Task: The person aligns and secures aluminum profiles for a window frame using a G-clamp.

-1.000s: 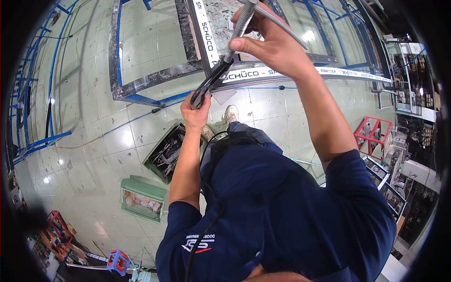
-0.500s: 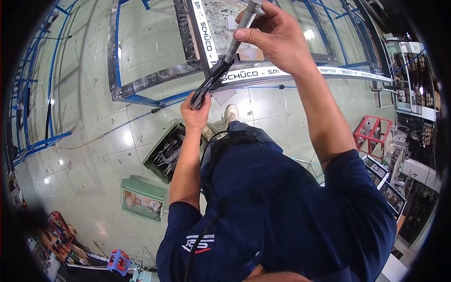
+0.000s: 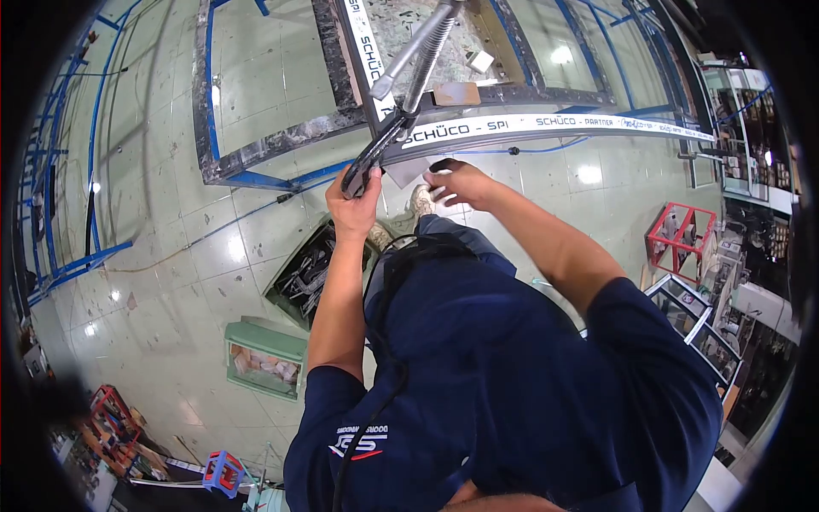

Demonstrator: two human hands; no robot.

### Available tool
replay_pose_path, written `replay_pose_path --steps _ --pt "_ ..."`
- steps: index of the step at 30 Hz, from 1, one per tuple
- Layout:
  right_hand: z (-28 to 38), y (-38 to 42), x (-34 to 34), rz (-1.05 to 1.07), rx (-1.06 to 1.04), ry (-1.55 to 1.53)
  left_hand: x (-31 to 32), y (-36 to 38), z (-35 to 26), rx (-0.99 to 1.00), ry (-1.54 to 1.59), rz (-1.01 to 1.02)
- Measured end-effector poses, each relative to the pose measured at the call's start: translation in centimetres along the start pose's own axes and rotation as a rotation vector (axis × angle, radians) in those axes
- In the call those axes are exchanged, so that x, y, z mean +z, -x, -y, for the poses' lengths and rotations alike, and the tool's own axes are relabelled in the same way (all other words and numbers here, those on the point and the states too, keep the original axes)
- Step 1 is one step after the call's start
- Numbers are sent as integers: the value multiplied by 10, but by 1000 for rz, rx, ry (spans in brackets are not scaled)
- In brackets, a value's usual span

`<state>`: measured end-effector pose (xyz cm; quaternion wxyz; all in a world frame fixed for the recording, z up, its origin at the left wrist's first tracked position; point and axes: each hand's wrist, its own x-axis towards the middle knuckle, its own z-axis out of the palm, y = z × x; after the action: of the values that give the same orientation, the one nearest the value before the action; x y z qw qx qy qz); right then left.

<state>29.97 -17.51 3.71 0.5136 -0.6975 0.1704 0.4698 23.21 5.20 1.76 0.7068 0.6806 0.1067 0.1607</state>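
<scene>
A screw clamp point(image 3: 420, 84) with a threaded spindle and a sliding bar handle point(image 3: 409, 53) stands tilted at the corner of a dark frame point(image 3: 368, 70) labelled SCHÜCO. My left hand point(image 3: 351, 205) is wrapped round the clamp's dark lower end, just below that corner. My right hand point(image 3: 465, 185) is below the frame's front edge, its fingers curled beside a thin grey plate point(image 3: 408, 173). A small dark patch shows at its fingertips; I cannot tell what it holds.
Under the frame is a blue-legged work stand point(image 3: 256, 179) with a wooden block point(image 3: 456, 93). By my left side on the floor lie a crate of dark parts point(image 3: 303, 273) and a green box point(image 3: 266, 358). A red rack point(image 3: 681, 232) stands right.
My right hand has let go of the clamp's spindle and come down towards me, beside the grey plate. The bar handle now slants down to the left. My left hand stays on the clamp.
</scene>
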Motion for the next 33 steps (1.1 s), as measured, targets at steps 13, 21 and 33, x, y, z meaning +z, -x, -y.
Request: replay_pose_path --steps 13,21,33 --pt "-7 -65 35 -55 -51 -534 -5 -6 16 -9 -34 -1" --pt "-11 -65 33 -22 -45 -466 -2 -3 18 -31 10 0" --pt "-7 -62 41 -77 -82 -489 -3 -5 26 -11 0 -3"
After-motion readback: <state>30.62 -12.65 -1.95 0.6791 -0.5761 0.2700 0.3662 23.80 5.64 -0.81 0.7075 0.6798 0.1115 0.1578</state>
